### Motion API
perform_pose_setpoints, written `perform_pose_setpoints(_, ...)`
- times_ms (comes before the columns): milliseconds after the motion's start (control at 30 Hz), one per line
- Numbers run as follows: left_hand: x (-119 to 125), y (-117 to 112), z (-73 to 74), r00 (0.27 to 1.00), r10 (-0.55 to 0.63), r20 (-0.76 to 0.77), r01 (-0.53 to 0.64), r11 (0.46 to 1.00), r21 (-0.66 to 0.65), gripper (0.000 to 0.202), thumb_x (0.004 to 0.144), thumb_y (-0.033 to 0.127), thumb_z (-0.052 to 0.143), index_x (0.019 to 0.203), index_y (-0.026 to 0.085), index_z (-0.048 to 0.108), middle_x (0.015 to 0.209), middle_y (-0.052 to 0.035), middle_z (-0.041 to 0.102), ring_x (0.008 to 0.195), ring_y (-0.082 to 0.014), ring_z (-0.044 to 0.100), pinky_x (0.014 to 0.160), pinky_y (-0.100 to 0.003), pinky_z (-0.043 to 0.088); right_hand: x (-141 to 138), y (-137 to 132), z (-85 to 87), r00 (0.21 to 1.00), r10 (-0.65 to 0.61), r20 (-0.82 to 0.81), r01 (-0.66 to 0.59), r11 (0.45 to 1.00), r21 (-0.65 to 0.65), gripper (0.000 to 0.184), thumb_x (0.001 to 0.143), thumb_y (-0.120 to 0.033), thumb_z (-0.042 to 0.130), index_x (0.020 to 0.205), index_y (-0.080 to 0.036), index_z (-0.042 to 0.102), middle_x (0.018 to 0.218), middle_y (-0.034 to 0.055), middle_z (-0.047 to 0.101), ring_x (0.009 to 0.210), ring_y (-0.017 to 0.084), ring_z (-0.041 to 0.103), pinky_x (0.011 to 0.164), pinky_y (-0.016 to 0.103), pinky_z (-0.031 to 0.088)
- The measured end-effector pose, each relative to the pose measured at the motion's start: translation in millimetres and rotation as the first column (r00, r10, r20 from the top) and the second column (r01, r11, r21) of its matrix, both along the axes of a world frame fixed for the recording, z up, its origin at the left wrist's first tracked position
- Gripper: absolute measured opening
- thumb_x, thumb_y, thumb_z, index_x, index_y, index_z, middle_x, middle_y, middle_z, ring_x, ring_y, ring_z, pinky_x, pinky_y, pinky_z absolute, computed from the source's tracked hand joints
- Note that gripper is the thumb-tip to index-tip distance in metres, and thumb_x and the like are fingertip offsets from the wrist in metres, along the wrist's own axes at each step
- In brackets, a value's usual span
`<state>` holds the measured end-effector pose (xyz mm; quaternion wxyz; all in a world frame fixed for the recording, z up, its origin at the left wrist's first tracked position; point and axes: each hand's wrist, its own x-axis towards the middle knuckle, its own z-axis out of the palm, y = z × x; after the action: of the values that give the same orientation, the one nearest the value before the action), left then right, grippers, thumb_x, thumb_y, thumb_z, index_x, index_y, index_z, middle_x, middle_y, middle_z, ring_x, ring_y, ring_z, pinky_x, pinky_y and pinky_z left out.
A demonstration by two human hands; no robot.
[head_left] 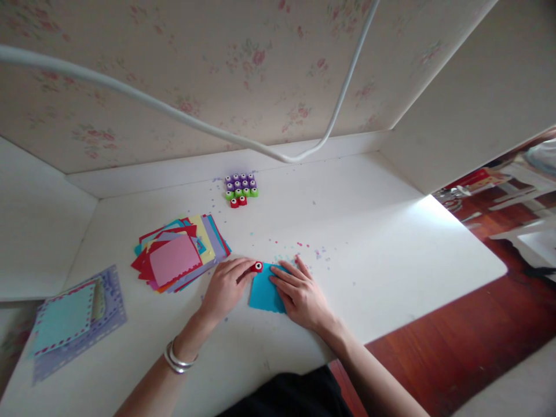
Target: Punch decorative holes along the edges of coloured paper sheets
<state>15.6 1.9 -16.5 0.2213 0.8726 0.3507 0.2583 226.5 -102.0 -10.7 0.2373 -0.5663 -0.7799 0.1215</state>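
My left hand [226, 286] grips a small red craft punch [257, 267] between thumb and fingers. The punch sits at the upper left corner of a blue sheet of paper [266, 292], and its white top faces up. My right hand [302, 292] lies over the right part of that sheet with its fingers stretched out, pressing it against the white table. Along the sheet's lower edge runs a wavy cut. Whether the paper is inside the punch's slot is too small to tell. Tiny punched-out paper bits [299, 249] are scattered just beyond my hands.
A pile of coloured paper sheets [176, 259] lies left of my hands. Farther left are punched sheets with hole-patterned borders [65, 318]. Several purple, green and red punches [241, 186] stand in rows near the wall. A white cable [191, 119] hangs across the view above the table [391, 249].
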Motion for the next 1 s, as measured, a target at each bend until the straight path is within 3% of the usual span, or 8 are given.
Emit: perform_pose_setpoints(1000, 1.5, 1.5, 1.6, 1.0, -0.001, -0.005, 0.001, 0.999, -0.036, 0.023, 0.09, 0.03, 0.057, 0.112, 0.025, 0.063, 0.108, -0.005, 0.07, 0.099, -0.0202, 0.064, 0.09, -0.038, 0.051, 0.3, 0.3, 2.5, 1.0, -0.009, -0.005, 0.009, 1.0, -0.018, 0.038, 0.089, -0.015, 0.049, 0.124, -0.025, 0.061, 0.134, 0.0022, 0.058, 0.13, 0.025, 0.045, 0.116, 0.057, 0.017)
